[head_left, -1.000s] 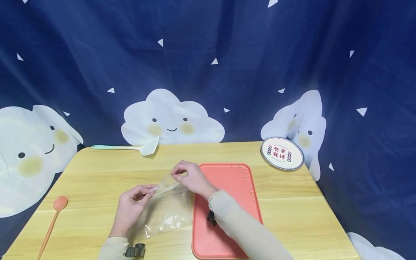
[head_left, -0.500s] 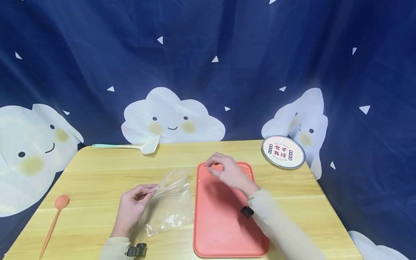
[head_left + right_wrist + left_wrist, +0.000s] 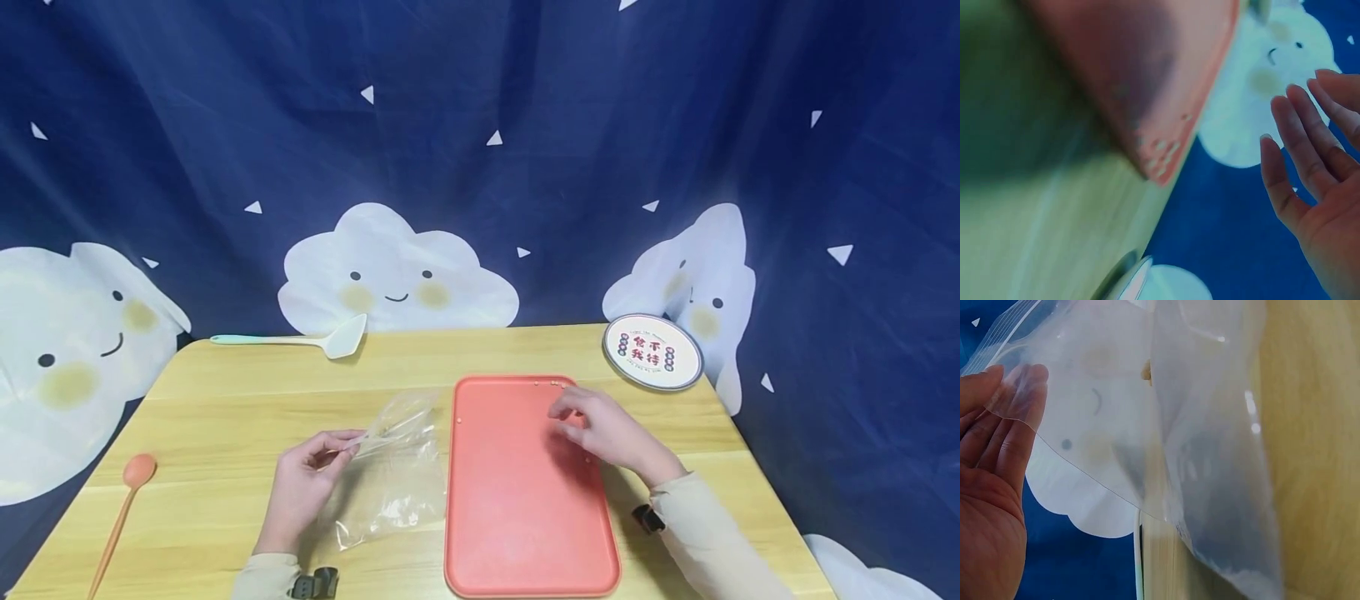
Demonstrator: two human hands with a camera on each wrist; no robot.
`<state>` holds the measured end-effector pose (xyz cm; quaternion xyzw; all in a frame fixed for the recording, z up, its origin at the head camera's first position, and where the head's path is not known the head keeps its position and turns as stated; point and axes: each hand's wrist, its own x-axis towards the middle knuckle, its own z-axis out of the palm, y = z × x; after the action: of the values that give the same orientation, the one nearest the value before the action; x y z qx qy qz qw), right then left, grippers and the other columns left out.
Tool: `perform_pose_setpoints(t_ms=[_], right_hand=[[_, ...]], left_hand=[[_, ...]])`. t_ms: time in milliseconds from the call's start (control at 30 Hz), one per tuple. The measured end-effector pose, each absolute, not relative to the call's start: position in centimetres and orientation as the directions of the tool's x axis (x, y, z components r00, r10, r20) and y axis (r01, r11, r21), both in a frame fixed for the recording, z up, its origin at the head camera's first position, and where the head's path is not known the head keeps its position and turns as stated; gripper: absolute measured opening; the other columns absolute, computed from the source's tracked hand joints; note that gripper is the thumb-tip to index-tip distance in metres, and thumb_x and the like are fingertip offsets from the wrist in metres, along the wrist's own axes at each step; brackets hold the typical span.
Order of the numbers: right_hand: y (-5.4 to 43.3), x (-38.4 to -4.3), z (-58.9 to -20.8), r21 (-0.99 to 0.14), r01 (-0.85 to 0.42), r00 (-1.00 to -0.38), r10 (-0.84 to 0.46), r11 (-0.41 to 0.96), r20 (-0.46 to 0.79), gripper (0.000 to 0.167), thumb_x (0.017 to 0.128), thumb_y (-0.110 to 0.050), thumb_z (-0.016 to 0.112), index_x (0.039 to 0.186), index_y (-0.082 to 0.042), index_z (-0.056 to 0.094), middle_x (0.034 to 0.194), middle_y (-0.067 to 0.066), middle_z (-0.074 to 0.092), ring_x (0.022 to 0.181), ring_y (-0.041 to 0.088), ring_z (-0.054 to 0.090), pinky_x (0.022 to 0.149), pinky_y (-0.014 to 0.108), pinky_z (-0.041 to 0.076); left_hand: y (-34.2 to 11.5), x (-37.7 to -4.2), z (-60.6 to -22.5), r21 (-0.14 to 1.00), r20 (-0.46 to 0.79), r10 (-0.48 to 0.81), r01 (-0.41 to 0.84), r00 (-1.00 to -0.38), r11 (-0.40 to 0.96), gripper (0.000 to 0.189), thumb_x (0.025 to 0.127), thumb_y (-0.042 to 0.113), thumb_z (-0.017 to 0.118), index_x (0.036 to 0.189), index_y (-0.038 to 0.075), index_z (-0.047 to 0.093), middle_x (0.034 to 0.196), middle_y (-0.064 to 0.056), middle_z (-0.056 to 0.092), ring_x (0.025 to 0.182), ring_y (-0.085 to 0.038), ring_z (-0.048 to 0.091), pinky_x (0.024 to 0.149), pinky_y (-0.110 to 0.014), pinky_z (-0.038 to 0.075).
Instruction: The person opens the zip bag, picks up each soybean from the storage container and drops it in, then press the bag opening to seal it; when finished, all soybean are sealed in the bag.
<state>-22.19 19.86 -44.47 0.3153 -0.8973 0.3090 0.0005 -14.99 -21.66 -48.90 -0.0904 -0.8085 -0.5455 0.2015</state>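
My left hand pinches the top edge of a clear plastic zip bag between thumb and fingers. The bag lies slack on the table, left of a coral-red tray; a small tan bit shows through it in the left wrist view. Over the tray's right edge hovers my right hand, fingers loosely bent, holding nothing that I can see. Several small pale pieces lie in the tray's far right corner, and one more sits near its left edge. Their kind is too small to tell.
A white spatula with a mint handle lies along the table's back edge. At the back right is an oval plate with red lettering. An orange spoon lies at the left. A blue cloud-print curtain hangs behind.
My right hand has left the bag's mouth and moved right across the tray to its right edge. The left hand keeps its pinch on the bag in the same spot.
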Motion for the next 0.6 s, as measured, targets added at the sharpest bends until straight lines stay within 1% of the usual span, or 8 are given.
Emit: perform_pose_setpoints(t_ms=[100,200,267,333,433,600], right_hand=[[21.1,-21.6,-45.0,-0.515,-0.562,-0.803,-0.576,0.648,0.152,0.012,0.086,-0.004,0.073,0.093,-0.011,0.068,0.087,-0.007,0.06,0.078,0.011,0.059,0.071,0.033,0.054],[22.0,-20.9,-45.4,-0.431,-0.574,-0.8,-0.589,0.696,0.114,0.014,0.084,-0.003,0.074,0.09,-0.014,0.067,0.084,-0.009,0.057,0.073,0.007,0.054,0.067,0.03,0.053],[22.3,-20.5,-45.9,-0.374,-0.589,-0.795,-0.598,0.717,0.105,0.016,0.082,-0.004,0.075,0.088,-0.016,0.066,0.084,-0.01,0.057,0.073,0.007,0.055,0.068,0.031,0.053],[22.5,-20.3,-46.6,-0.329,-0.607,-0.784,-0.612,0.723,0.103,0.018,0.079,-0.004,0.077,0.087,-0.016,0.066,0.087,-0.008,0.058,0.076,0.009,0.057,0.07,0.034,0.055],[22.7,-20.1,-47.7,-0.307,-0.631,-0.767,-0.633,0.712,0.107,0.02,0.076,-0.003,0.078,0.087,-0.015,0.066,0.088,-0.007,0.059,0.08,0.012,0.06,0.072,0.035,0.056],[22.8,-20.1,-48.8,-0.297,-0.663,-0.741,-0.659,0.687,0.128,0.022,0.075,0.002,0.076,0.085,-0.014,0.065,0.088,-0.005,0.058,0.079,0.013,0.06,0.071,0.033,0.057]], left_hand=[[-21.6,-15.0,-48.8,0.85,0.422,-0.075,0.366,-0.903,0.379,0.015,0.083,-0.01,0.073,0.079,0.004,0.069,0.099,-0.009,0.073,0.091,-0.011,0.069,0.08,-0.024,0.057],[-21.6,-15.0,-48.7,0.851,0.416,-0.08,0.356,-0.906,0.387,0.012,0.083,-0.01,0.073,0.081,0.001,0.069,0.099,-0.009,0.073,0.091,-0.011,0.069,0.08,-0.023,0.057],[-21.6,-15.0,-48.6,0.847,0.413,-0.082,0.35,-0.907,0.4,0.011,0.082,-0.011,0.073,0.082,0.0,0.07,0.098,-0.008,0.074,0.091,-0.01,0.069,0.08,-0.023,0.057],[-21.7,-15.0,-48.5,0.841,0.416,-0.078,0.35,-0.906,0.412,0.012,0.082,-0.011,0.073,0.082,0.0,0.07,0.099,-0.008,0.074,0.09,-0.01,0.069,0.079,-0.023,0.057],[-21.7,-15.0,-48.5,0.838,0.419,-0.077,0.352,-0.905,0.417,0.014,0.082,-0.011,0.073,0.08,0.003,0.069,0.099,-0.007,0.074,0.09,-0.011,0.069,0.079,-0.023,0.057],[-21.7,-14.8,-48.6,0.838,0.425,-0.078,0.359,-0.902,0.412,0.018,0.082,-0.01,0.073,0.078,0.007,0.069,0.1,-0.008,0.073,0.091,-0.011,0.069,0.08,-0.023,0.057]])
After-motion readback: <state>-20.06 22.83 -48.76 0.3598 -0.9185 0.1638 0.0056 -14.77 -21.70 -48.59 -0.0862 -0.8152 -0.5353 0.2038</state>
